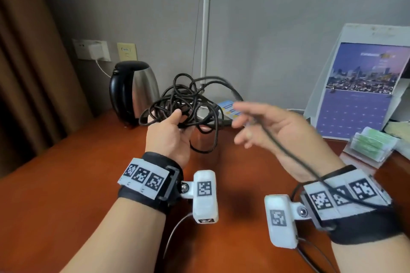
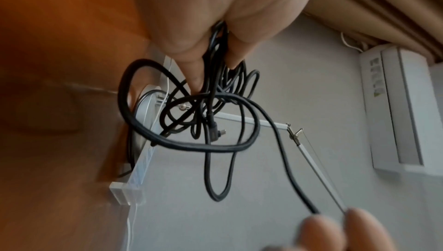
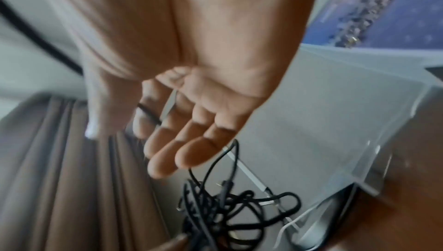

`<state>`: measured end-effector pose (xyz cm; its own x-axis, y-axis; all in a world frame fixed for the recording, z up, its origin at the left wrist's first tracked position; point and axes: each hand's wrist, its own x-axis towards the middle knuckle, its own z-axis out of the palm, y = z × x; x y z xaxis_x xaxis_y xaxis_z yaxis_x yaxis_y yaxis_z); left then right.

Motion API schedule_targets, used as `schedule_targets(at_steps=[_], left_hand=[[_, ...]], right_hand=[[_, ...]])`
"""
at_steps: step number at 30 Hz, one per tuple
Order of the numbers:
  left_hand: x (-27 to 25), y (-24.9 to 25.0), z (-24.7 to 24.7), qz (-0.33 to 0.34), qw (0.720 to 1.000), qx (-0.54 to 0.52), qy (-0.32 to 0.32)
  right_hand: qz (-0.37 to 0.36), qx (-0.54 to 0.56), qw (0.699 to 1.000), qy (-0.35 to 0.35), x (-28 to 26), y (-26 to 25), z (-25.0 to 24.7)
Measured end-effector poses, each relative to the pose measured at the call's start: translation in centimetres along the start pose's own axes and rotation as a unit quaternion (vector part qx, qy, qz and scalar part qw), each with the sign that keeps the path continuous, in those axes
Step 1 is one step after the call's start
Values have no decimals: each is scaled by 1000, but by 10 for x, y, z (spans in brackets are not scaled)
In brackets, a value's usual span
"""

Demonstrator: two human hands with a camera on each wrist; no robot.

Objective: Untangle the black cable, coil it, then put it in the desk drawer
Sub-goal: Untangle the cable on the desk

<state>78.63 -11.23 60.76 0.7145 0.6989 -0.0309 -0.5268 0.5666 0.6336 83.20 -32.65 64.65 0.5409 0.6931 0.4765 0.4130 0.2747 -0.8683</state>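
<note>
The black cable [image 1: 184, 99] is a tangled bunch of loops held above the wooden desk [image 1: 66, 184]. My left hand [image 1: 170, 133] grips the bunch from below, thumb on top and fingers curled round several strands [image 2: 210, 61]. A plug end [image 2: 215, 132] dangles inside the tangle. One strand runs right from the bunch, crosses the fingers of my right hand [image 1: 255, 126] and trails over that wrist. The right hand is blurred, its fingers [image 3: 182, 141] straight and spread, with the strand [image 3: 148, 113] lying across the index finger. No drawer shows in any view.
A steel kettle [image 1: 133, 91] stands behind the left hand. A lamp pole [image 1: 206, 17] rises from a round base behind the cable. A calendar in a clear stand [image 1: 359, 91] and a box of green packets [image 1: 372, 146] sit at the right. Curtains hang at the left.
</note>
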Motion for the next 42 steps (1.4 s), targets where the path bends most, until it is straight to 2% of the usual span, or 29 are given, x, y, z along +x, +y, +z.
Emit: schedule_targets(at_steps=[2, 5, 7, 9, 12, 16, 24, 28, 31, 36, 42], left_hand=[[-5, 0, 4, 22, 999, 25, -22], [-17, -1, 11, 52, 992, 92, -71], [-22, -3, 13, 53, 984, 131, -108], [-27, -5, 14, 46, 975, 165, -144], [-32, -6, 15, 44, 959, 213, -182], [-28, -8, 13, 48, 958, 228, -170], [-26, -8, 12, 46, 964, 229, -129], [-33, -7, 15, 33, 959, 230, -165], [-35, -6, 17, 43, 962, 220, -153], [-35, -4, 17, 79, 963, 227, -124], [-39, -3, 18, 69, 954, 249, -154]], right_hand=[[-44, 106, 986, 121, 5, -5, -4], [-66, 207, 936, 277, 9, -16, -16], [-61, 209, 917, 333, 9, -17, -21], [-49, 179, 916, 357, 8, -14, -22], [-27, 107, 923, 369, 10, -9, -15], [-48, 40, 934, 351, 11, -4, -8], [-128, 98, 901, 403, 6, -22, -7], [-99, 25, 922, 373, 7, -16, -3], [-92, 3, 938, 335, 5, -13, 0], [-101, 22, 940, 326, 3, -17, 1], [-74, 13, 945, 320, 6, -8, 3]])
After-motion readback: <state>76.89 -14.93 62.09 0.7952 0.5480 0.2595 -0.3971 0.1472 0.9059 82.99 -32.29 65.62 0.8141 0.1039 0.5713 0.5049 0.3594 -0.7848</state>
